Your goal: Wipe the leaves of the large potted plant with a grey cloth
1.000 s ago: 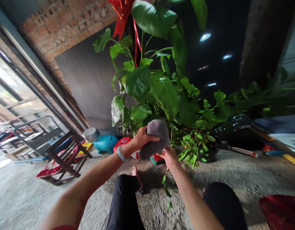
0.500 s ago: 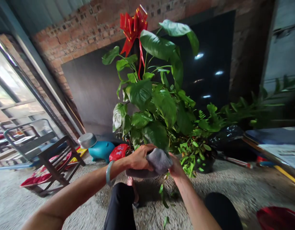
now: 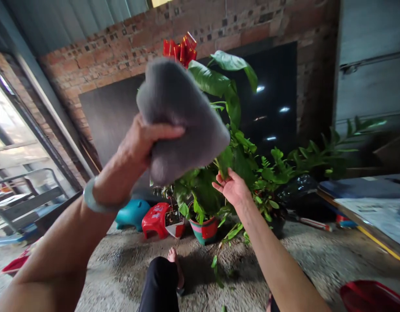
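My left hand (image 3: 138,141) is raised in front of the plant, closed around a folded grey cloth (image 3: 193,138), thumb lying across its face. The cloth looks slightly blurred and covers part of the leaves behind it. Lower and to the right, my right hand (image 3: 235,190) is palm up at the lower end of a green leaf (image 3: 225,161), its fingertips curled at the leaf. The big-leaved plant (image 3: 213,80) grows from a striped red and green pot (image 3: 204,232) and carries a red ribbon bow (image 3: 180,51).
A red plastic stool (image 3: 155,220) and a teal animal-shaped stool (image 3: 133,214) stand left of the pot. At right is a table (image 3: 365,190) with papers. A dark panel (image 3: 278,86) leans on the brick wall. A cart (image 3: 27,195) stands far left; a red object (image 3: 369,297) lies lower right.
Both hands were together on the cloth low before the plant. Now my left hand has lifted it up and nearer, and my right hand has left it for a leaf. The view has shifted somewhat.
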{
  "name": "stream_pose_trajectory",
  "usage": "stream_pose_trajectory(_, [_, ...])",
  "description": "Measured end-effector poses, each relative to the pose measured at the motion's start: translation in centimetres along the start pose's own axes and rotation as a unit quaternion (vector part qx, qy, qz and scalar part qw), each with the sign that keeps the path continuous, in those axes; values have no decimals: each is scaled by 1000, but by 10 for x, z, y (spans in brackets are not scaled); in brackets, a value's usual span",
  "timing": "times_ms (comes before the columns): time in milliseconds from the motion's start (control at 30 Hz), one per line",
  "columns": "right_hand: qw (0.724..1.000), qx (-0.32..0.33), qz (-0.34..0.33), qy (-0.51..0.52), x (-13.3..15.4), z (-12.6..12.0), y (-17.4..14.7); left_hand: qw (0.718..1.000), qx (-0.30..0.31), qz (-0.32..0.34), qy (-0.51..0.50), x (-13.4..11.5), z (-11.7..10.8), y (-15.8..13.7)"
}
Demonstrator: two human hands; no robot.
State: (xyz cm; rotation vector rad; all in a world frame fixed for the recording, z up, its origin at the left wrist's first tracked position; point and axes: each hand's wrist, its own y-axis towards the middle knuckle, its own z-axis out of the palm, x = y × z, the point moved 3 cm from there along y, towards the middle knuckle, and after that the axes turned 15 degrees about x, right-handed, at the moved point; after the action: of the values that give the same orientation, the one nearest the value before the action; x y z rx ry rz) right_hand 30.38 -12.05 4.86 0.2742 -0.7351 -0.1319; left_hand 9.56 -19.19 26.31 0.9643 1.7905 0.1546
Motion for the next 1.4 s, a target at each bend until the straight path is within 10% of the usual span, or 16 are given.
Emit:
stream_pose_trajectory(133, [988, -47, -68, -131, -19, 12, -5, 989, 8, 103, 101, -26, 20, 62])
stream_pose_trajectory(400, [985, -60, -39, -156, -41, 2, -28, 986, 110, -104, 73, 48, 43, 69])
stream_pose_trajectory(633, [986, -63, -47, -149, -37, 2, -24, 978, -6, 189, 84, 10, 27, 75])
stream_pose_trajectory(867, [990, -65, 7, -121, -41, -17, -24, 982, 144, -101, 66, 87, 68, 34])
stream_pose_trajectory(1033, [991, -57, 28, -114, -44, -19, -24, 994, 56, 37, 83, 36, 48, 58])
stream_pose_trajectory(1167, [993, -50, 33, -101, -46, -19, -26, 987, -38, 92, 123, 56, 43, 82])
stream_pose_trajectory(1300, [992, -78, 30, -95, -48, -30, -25, 986, 107, -94, 82, 107, 71, 52])
stream_pose_trajectory(1400, [990, -99, 18, -96, -50, -37, -22, 979, 167, -91, 68, 100, 77, 30])
